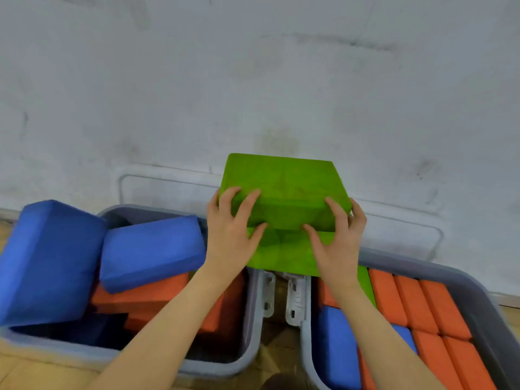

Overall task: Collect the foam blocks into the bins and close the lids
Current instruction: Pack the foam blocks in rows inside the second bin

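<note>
Green foam blocks (284, 190), two stacked; left hand (229, 235) and right hand (339, 243) grip their near edges.

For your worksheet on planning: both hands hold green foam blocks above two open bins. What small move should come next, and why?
Probably lower the green blocks, gripped by the left hand and right hand, into the right bin: its blocks lie flat and orderly, while the left bin is heaped.

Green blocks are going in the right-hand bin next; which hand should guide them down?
Probably the right hand: it grips the green blocks directly above the right bin; the left hand sits nearer the left bin.
</note>
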The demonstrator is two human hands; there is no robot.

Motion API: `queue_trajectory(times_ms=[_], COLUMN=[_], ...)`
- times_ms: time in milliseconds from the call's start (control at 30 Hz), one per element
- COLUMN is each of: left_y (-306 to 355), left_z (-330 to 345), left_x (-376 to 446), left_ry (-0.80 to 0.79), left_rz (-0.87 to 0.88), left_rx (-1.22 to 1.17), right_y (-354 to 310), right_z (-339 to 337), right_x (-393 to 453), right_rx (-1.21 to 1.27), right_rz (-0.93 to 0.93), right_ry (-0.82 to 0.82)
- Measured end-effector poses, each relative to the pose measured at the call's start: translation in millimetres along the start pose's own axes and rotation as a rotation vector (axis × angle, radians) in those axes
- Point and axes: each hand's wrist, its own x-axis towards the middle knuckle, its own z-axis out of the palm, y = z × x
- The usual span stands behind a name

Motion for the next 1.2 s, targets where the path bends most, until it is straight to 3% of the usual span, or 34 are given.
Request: queue_trajectory(times_ms=[167, 300, 367, 533, 833, 1000, 1200], left_y=[24, 19, 20, 25, -34, -107, -203], left_z=[49, 65, 62, 50, -15, -63, -85], left_x=[10, 4, 0, 5, 5, -38, -83], left_ry=[-0.110, -0.298, -0.309, -0.219, -0.172, -0.214, -0.472], left_rz=[-0.025, -0.014, 0.002, -0.074, -0.218, -0.311, -0.211], left_rx=[-0.018, 0.151, 0.205, 0.240, 0.326, 0.433, 0.574], right_y=[42, 63, 62, 35, -36, -68, -71], right_z=[-25, -19, -18, -6, 67, 138, 232], right_x=[10, -7, -12, 2, 0, -39, -84], right_rx=[-0.149, -0.379, -0.438, -0.468, -0.168, -0.069, -0.396], right_rz=[0.033, 0.098, 0.102, -0.094, -0.454, -0.375, -0.124], right_ry=[-0.010, -0.153, -0.134, -0.056, -0.190, -0.445, -1.004])
